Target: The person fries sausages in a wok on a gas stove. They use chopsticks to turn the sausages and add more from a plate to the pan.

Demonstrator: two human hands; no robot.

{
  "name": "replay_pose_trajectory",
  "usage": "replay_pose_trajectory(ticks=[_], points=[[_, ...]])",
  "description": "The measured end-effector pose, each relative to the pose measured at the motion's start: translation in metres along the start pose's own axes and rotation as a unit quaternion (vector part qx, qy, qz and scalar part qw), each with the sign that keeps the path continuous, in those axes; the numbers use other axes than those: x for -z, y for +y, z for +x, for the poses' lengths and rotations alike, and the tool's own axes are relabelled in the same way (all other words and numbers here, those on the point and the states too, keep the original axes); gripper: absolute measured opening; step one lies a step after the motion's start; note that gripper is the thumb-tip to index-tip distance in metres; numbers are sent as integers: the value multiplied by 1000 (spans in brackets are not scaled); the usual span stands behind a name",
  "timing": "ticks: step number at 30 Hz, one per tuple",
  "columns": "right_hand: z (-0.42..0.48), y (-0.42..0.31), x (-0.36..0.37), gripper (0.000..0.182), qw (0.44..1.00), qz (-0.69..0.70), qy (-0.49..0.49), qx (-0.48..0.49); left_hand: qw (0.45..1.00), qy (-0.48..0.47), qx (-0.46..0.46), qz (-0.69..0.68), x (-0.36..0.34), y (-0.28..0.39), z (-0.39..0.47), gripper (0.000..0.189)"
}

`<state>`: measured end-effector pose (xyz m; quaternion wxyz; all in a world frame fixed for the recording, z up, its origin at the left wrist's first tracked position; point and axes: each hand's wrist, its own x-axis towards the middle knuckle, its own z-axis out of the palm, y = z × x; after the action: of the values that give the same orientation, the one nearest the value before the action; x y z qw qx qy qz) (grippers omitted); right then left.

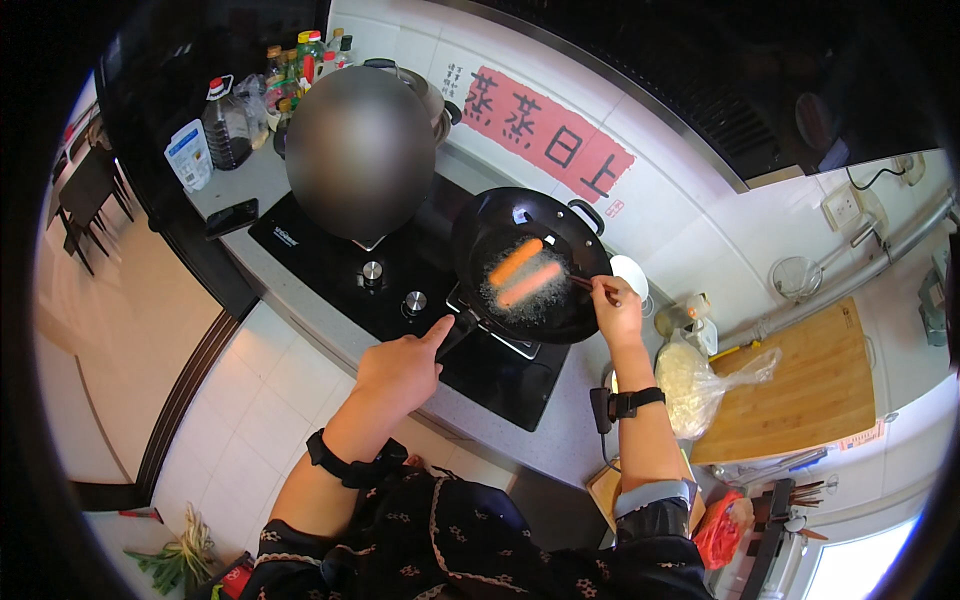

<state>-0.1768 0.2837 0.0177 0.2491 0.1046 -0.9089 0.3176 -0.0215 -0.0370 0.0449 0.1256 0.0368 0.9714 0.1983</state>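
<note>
A black wok [480, 214] sits on the right burner of a black glass gas hob [330, 281]. Two sausages fry in bubbling oil inside it: an orange one [515, 262] nearer the hob's left side and a pinker one [529, 285] beside it. My left hand [401, 367] grips the wok's dark handle [456, 334], its index finger stretched along the top. In my right hand [616, 307] are dark chopsticks [581, 281], pointing into the wok near the pinker sausage; whether their tips touch it I cannot tell.
A large blurred round shape [360, 150] covers the left burner. A phone [232, 218], a white pouch [189, 156] and several bottles stand left. On the right are a white dish [628, 276], a plastic bag of pale food [686, 386] and a wooden cutting board [795, 390].
</note>
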Motion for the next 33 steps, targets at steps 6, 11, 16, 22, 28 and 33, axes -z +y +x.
replay_pose_trajectory(ticks=[6,11,16,22,28,33], points=[[-7,-7,1,8,999,-5,-19,36,1000,-2,1,0,2,2,-1,66],[-2,-12,2,9,999,-21,-22,32,1000,-9,5,2,6,3,-3,66],[-8,-13,8,7,998,-25,-24,50,1000,-4,5,4,2,2,-1,66],[-5,-6,7,8,999,13,-21,29,1000,-20,12,6,8,6,-2,66],[-7,-10,10,8,999,20,-35,21,1000,-13,6,3,6,4,-1,66],[-1,-10,6,9,999,8,-44,19,1000,-12,6,8,8,5,-3,66]])
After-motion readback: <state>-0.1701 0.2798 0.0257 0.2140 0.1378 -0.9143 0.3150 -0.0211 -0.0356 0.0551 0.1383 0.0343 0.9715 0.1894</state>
